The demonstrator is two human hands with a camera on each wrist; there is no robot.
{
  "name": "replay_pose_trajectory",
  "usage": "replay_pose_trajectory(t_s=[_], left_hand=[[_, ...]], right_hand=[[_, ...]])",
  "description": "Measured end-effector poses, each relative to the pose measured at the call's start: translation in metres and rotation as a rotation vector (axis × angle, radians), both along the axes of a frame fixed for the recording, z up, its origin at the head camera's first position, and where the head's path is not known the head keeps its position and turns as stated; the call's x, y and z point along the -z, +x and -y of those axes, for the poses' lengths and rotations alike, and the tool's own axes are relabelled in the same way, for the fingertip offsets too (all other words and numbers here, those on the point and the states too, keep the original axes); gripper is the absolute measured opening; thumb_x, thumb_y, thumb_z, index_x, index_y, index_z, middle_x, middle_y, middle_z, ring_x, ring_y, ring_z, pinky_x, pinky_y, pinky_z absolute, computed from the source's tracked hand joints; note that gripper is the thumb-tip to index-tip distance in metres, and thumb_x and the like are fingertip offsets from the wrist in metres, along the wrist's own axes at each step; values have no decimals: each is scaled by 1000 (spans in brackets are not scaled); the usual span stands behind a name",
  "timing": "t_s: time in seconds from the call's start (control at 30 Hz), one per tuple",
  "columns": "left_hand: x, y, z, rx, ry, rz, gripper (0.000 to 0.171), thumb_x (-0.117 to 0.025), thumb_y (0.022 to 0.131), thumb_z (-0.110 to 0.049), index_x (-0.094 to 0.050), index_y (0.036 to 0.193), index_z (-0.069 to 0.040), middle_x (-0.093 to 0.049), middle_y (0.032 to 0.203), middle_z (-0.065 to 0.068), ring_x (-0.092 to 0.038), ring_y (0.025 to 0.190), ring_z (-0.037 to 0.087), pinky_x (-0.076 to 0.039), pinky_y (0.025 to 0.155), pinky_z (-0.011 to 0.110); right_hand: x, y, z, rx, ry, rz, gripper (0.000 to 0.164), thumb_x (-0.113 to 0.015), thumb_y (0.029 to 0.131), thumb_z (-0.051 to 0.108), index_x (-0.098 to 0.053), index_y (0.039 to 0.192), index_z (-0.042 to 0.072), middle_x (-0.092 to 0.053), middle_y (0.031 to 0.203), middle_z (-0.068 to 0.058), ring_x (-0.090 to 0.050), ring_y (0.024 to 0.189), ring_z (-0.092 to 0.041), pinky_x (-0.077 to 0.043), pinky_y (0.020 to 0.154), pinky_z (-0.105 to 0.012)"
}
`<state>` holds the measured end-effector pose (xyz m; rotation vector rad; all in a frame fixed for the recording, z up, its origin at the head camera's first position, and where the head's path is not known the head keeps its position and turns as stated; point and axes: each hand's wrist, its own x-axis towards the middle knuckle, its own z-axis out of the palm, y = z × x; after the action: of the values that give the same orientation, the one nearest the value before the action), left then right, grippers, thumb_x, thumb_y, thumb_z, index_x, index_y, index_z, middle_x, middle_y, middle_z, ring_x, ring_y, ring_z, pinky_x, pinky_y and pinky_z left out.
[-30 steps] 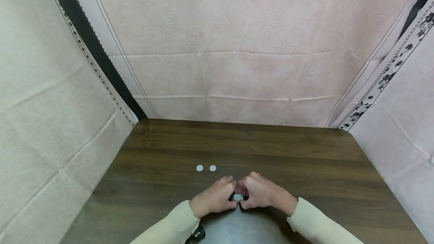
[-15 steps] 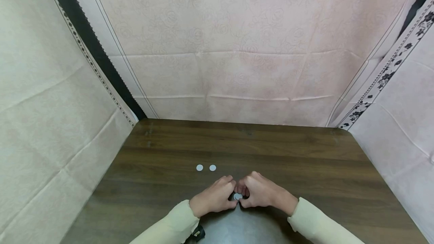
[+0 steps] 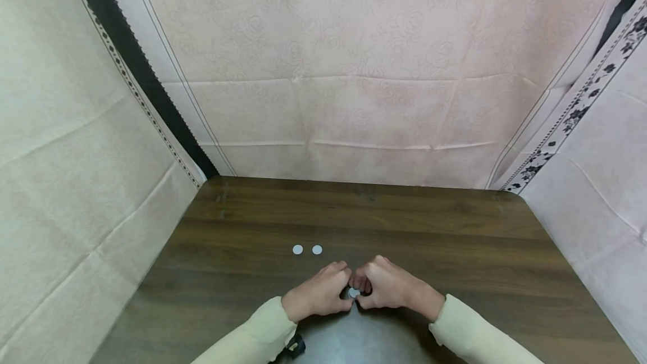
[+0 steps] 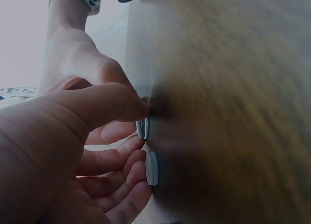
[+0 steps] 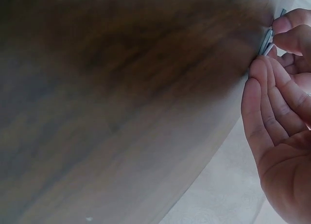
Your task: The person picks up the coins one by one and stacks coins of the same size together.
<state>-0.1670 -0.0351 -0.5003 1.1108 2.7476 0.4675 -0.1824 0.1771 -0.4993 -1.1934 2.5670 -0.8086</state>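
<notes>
My left hand (image 3: 319, 291) and right hand (image 3: 389, 285) meet near the table's front edge. Between their curled fingers and thumbs lies a small white disc (image 3: 354, 292), with a second disc's rim showing at its left side. Both hands pinch at these discs. In the left wrist view, thin disc edges (image 4: 142, 128) stand between thumb and fingertips, slightly tilted against each other. Part of them is hidden by the left thumb (image 4: 124, 105). In the right wrist view, fingertips are right at the discs' edges (image 5: 266, 42).
Two more white discs, one on the left (image 3: 297, 249) and one on the right (image 3: 317, 249), lie flat beyond the left hand on the brown wooden table (image 3: 445, 229). Pale patterned cloth (image 3: 374, 72) hangs behind and on both sides.
The upper disc between the hands has slid slightly left, so it covers more of the disc beneath it. Both hands stay nearly in place; the two far discs have not moved.
</notes>
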Motion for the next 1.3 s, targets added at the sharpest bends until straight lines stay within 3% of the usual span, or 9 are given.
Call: replay_pose_trajectory(t_s=[0.23, 0.53, 0.67, 1.0, 1.3], left_hand=[[2, -3, 4, 48, 53, -2, 15, -76, 85, -18, -63, 91, -12, -52, 92, -5, -46, 82, 9, -43, 70, 23], [1, -2, 4, 10, 32, 54, 16, -77, 85, -14, -67, 97, -13, -56, 97, -7, -49, 87, 7, -46, 79, 19], [1, -2, 4, 6, 38, 69, 16, -76, 86, -13, -68, 100, -13, -58, 98, -6, -49, 88, 6, -47, 80, 19], [4, -4, 5, 24, 55, 24, 15, -76, 85, -12, -69, 98, -12, -58, 95, -5, -50, 86, 7, -49, 78, 21], [1, -2, 5, 10, 31, 30, 14, -78, 87, -13, -68, 98, -12, -57, 97, -6, -51, 88, 7, -48, 80, 20]], right_hand=[[0, 0, -1, -18, -12, -9, 10, -82, 85, 13, -76, 91, 15, -74, 82, 9, -64, 72, 7, -53, 66, -11], [-3, 1, -2, 12, 18, 24, 10, -83, 85, 13, -75, 91, 16, -72, 80, 11, -64, 72, 6, -53, 65, -13], [-6, 2, 0, 30, 62, -2, 11, -85, 84, 18, -74, 86, 15, -70, 76, 10, -61, 68, 7, -52, 63, -14], [-9, 4, 6, 31, 118, -68, 13, -85, 83, 20, -73, 81, 15, -67, 69, 9, -52, 61, 9, -46, 57, -12], [-11, 5, 9, 23, 137, -97, 14, -84, 82, 17, -71, 76, 16, -60, 63, 13, -48, 56, 9, -42, 54, -12]])
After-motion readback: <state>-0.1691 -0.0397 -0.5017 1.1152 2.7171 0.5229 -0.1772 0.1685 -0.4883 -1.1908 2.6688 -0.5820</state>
